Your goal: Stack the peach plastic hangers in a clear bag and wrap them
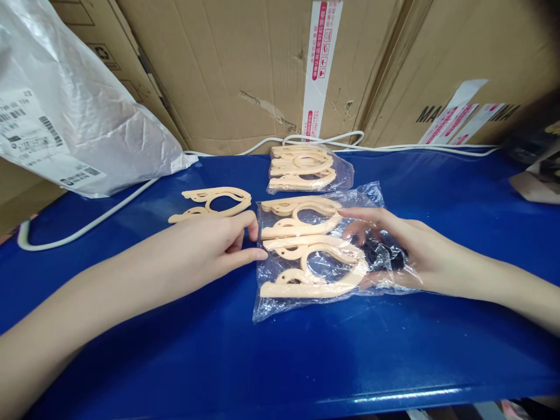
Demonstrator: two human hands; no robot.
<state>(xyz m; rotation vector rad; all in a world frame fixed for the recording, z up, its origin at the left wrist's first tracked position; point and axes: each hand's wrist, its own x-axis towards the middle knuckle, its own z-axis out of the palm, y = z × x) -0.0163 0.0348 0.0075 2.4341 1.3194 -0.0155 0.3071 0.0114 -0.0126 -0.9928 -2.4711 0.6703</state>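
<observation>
A clear plastic bag [280, 303] lies on the blue table [280, 361] with several cream folding hangers [312, 268] inside it. My left hand [210, 248] rests at the bag's left edge, index finger and thumb pinching the film. My right hand [406, 251] lies on the bag's right side, fingers spread, partly under the crinkled plastic at its mouth. A loose cream hanger [214, 201] lies just beyond my left hand. A second, packed bag of hangers [306, 169] sits further back.
Cardboard boxes [245, 70] stand along the back edge. A white plastic mailer bag [65, 116] lies at the back left. A white cable [100, 219] runs across the table's far side. Dark objects sit at the far right [536, 157].
</observation>
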